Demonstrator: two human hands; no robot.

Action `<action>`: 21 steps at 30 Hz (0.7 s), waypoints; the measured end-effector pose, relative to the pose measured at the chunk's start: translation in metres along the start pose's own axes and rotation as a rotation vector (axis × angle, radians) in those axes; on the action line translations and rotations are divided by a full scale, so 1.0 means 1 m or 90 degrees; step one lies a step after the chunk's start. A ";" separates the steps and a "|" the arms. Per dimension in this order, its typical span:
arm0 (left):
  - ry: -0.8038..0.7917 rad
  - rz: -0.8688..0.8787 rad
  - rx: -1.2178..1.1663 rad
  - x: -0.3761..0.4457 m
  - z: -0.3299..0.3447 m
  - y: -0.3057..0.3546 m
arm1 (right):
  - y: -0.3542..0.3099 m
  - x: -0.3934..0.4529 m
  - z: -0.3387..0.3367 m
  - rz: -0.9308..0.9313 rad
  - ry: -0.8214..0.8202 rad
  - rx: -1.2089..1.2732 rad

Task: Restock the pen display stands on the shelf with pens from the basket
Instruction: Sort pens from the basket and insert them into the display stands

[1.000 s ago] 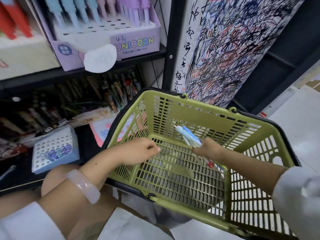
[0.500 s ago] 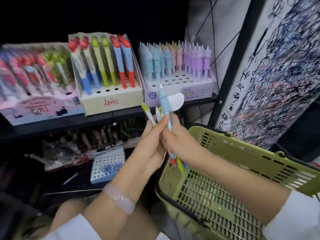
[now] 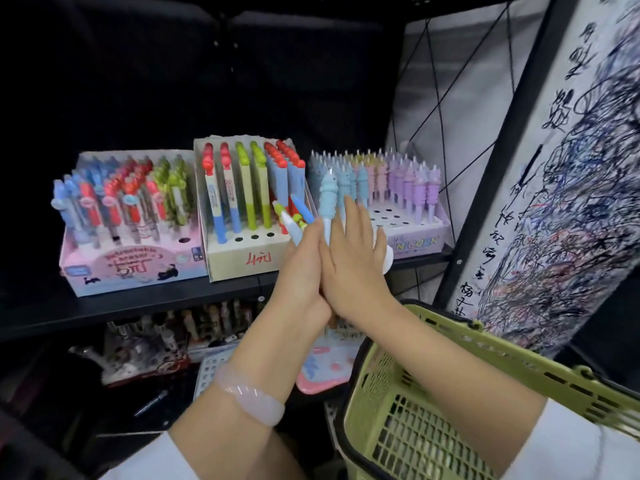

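Pens (image 3: 327,199) between both hands, display stands (image 3: 412,233) just behind

Pen barrels (image 3: 323,216) perhaps hidden between palms

The basket (image 3: 450,403) is olive green with a black rim, and the shelf (image 3: 138,306) is black. The left stand (image 3: 131,268) is pink and pale blue with blue, red and green pens; the middle stand (image 3: 242,261) is cream with red writing, its pens red, blue and yellow-green; the right stand (image 3: 412,237) is lilac — its pens (image 3: 391,181) pastel blue, pink and purple. The bracelet (image 3: 249,396) is pale milky pink, the held ridged pen (image 3: 327,195) light blue, and the white panel (image 3: 571,202) is scribbled with black, blue and red ink.
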State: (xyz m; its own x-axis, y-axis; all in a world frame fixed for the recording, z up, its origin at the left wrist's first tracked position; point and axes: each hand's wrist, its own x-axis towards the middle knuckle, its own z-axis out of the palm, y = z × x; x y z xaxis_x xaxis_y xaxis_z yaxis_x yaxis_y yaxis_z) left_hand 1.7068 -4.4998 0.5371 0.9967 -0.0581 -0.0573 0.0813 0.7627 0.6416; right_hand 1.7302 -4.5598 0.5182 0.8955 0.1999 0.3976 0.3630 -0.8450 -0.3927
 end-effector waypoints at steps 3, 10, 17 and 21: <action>0.053 0.029 0.056 0.013 0.000 0.001 | 0.005 0.009 -0.009 -0.011 -0.011 0.065; 0.112 0.200 0.207 0.041 0.017 0.000 | 0.010 0.028 -0.019 0.006 0.100 0.421; 0.162 0.285 0.257 0.061 0.021 0.016 | 0.019 0.058 -0.020 -0.026 0.161 0.343; 0.214 0.319 0.333 0.069 0.012 0.030 | 0.048 0.084 -0.026 0.070 0.142 0.454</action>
State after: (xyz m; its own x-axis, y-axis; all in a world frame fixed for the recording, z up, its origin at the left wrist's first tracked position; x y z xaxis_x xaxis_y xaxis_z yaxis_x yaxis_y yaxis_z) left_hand 1.7786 -4.4882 0.5615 0.8667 0.4729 0.1591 -0.3005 0.2402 0.9230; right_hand 1.8168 -4.5967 0.5541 0.8900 -0.0364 0.4546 0.4218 -0.3132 -0.8509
